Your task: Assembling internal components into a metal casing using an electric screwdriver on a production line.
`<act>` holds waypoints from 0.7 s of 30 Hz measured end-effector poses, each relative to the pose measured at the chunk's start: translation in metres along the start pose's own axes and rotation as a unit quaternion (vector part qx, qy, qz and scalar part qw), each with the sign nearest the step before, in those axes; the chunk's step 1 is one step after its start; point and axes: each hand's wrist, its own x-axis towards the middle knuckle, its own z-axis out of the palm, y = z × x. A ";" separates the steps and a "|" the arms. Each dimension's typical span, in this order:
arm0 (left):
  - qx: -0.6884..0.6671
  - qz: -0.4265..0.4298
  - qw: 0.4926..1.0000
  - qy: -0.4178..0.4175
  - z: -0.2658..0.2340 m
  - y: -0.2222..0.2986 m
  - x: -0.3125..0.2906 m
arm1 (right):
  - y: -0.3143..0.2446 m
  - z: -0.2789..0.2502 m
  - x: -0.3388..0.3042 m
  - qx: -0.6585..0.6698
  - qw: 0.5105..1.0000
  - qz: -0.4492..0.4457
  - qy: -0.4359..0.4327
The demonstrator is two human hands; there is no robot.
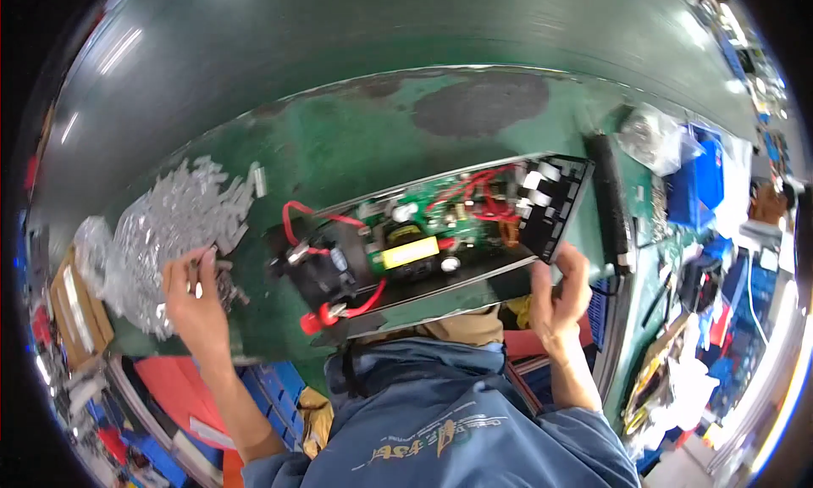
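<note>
An opened electronic device, looking like a power inverter, lies slanted on the green bench: a long metal housing (pixel 457 278) with a green circuit board (pixel 381 219), a yellow-labelled transformer (pixel 410 253) and red wires. At its left end is a black panel (pixel 326 272) with a red terminal (pixel 319 319). A black end panel with white cutouts (pixel 556 207) stands at its right end. My right hand (pixel 561 302) pinches that panel's near corner between thumb and fingers. My left hand (pixel 196 306) is beside a small dark heap of parts (pixel 227 286), fingertips closed together; what they hold is too small to make out.
A spread clear bag with many translucent pieces (pixel 182 208) lies at the left, near a cardboard box (pixel 80 310). To the right are a long black bar (pixel 611 204), a clear plastic bag (pixel 652 132) and a blue bin (pixel 699 179). The bench's near edge runs close to my body.
</note>
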 end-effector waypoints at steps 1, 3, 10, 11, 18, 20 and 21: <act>0.019 0.020 1.000 0.005 -0.005 -0.003 -0.001 | -0.001 -0.002 -0.001 -0.019 0.999 0.024 -0.018; 0.063 0.065 0.996 0.004 -0.011 -0.021 0.001 | -0.001 -0.005 0.006 -0.061 0.995 -0.078 -0.012; 0.065 0.079 0.994 0.027 -0.023 -0.055 -0.002 | 0.067 -0.121 0.088 -0.193 0.946 0.040 0.258; 0.036 0.095 0.994 0.048 -0.020 -0.054 0.000 | 0.094 -0.138 0.104 -0.234 0.939 0.044 0.250; -0.124 0.019 0.988 0.094 -0.015 -0.005 -0.018 | 0.161 -0.176 0.179 -0.368 0.922 0.115 0.046; -0.197 0.011 0.974 0.109 -0.036 0.012 -0.032 | 0.168 -0.169 0.197 -0.358 0.929 0.095 0.013; -0.286 0.003 0.954 0.090 -0.030 0.016 -0.034 | 0.164 -0.173 0.196 -0.364 0.921 0.139 -0.026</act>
